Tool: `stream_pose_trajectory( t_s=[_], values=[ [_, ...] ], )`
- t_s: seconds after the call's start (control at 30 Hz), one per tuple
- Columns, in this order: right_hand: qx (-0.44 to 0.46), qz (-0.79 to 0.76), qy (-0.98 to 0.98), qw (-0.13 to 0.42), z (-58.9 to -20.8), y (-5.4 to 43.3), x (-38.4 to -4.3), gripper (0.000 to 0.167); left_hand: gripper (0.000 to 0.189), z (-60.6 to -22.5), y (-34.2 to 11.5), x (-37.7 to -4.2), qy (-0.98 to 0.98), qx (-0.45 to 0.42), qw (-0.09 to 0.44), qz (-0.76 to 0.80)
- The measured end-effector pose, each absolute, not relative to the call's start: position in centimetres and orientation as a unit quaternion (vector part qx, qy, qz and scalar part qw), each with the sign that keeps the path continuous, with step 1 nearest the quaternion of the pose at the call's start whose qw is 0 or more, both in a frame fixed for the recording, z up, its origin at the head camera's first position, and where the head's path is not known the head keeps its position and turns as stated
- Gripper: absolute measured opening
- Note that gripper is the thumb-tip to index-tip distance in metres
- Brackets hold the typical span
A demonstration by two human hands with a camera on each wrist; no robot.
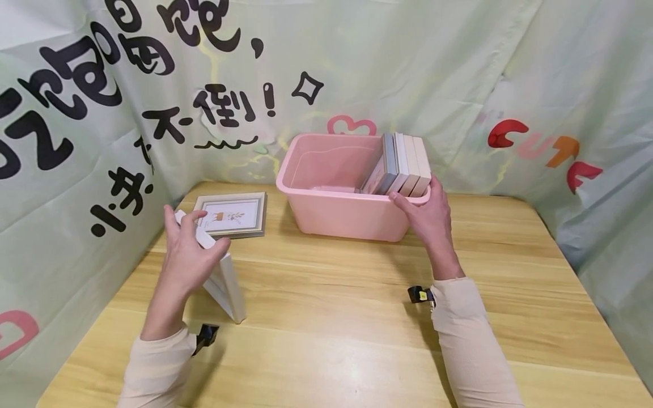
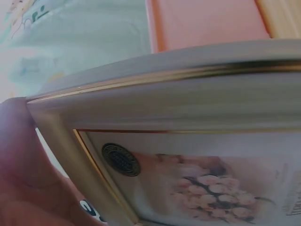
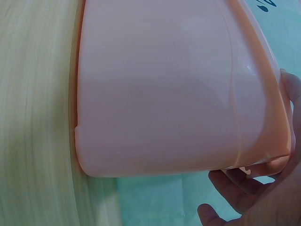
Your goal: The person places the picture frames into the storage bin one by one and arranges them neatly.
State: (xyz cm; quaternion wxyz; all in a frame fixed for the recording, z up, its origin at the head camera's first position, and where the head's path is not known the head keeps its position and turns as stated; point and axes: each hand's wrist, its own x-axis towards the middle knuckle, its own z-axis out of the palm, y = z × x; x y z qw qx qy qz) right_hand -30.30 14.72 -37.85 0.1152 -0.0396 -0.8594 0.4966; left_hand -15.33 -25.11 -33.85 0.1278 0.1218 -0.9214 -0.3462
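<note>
My left hand (image 1: 186,255) grips a white picture frame (image 1: 234,292) by its top edge, holding it upright and tilted over the left of the table. The left wrist view shows the frame's gold-lined border (image 2: 197,101) and a picture of pale pink round blooms or fruit. At the back centre stands a pink plastic bin (image 1: 347,218). Several frames (image 1: 410,164) stand on edge at its right end. My right hand (image 1: 431,218) holds the bin's right front corner, thumb over the rim; the right wrist view shows its fingers around that rim (image 3: 282,117).
Another picture frame (image 1: 261,212) with a plant drawing lies face up on the wooden table (image 1: 331,317), left of the bin and just beyond my left hand. A printed cloth curtain (image 1: 408,68) hangs behind the table and along both sides.
</note>
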Motion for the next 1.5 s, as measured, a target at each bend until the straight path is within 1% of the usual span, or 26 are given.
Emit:
stream_pose_trajectory(
  t_s=[0.1, 0.2, 0.43, 0.57, 0.87, 1.0, 1.17, 1.33, 1.5],
  values=[
    [-0.038, 0.496, -0.860, 0.118, -37.8, 14.7, -30.3, 0.105, 0.085, -33.7, -25.5, -15.2, -0.917, 0.115, 0.112, -0.365],
    [-0.037, 0.494, -0.860, 0.122, -37.7, 14.7, -30.4, 0.105, 0.090, -33.6, -26.0, -15.1, -0.913, 0.105, 0.105, -0.379],
    [-0.037, 0.493, -0.861, 0.121, -37.8, 14.7, -30.4, 0.107, 0.088, -33.8, -27.2, -14.9, -0.906, 0.079, 0.108, -0.402],
    [-0.036, 0.491, -0.862, 0.119, -37.8, 14.7, -30.3, 0.109, 0.090, -34.0, -28.1, -14.5, -0.891, 0.065, 0.097, -0.439],
    [-0.042, 0.491, -0.862, 0.118, -37.8, 14.7, -30.2, 0.107, 0.091, -33.6, -29.8, -13.9, -0.873, 0.032, 0.014, -0.486],
    [-0.042, 0.491, -0.862, 0.119, -38.0, 14.7, -30.3, 0.106, 0.090, -33.3, -30.8, -13.6, -0.881, 0.002, -0.013, -0.473],
    [-0.038, 0.491, -0.862, 0.120, -38.2, 14.7, -30.3, 0.107, 0.087, -32.8, -32.1, -13.1, -0.893, -0.016, -0.026, -0.450],
    [-0.037, 0.494, -0.860, 0.121, -38.2, 14.6, -30.4, 0.107, 0.089, -32.3, -33.2, -12.9, -0.920, 0.001, -0.034, -0.390],
    [-0.038, 0.491, -0.862, 0.119, -38.1, 14.7, -30.4, 0.108, 0.096, -31.7, -33.6, -13.1, -0.962, 0.003, -0.020, -0.274]
  ],
)
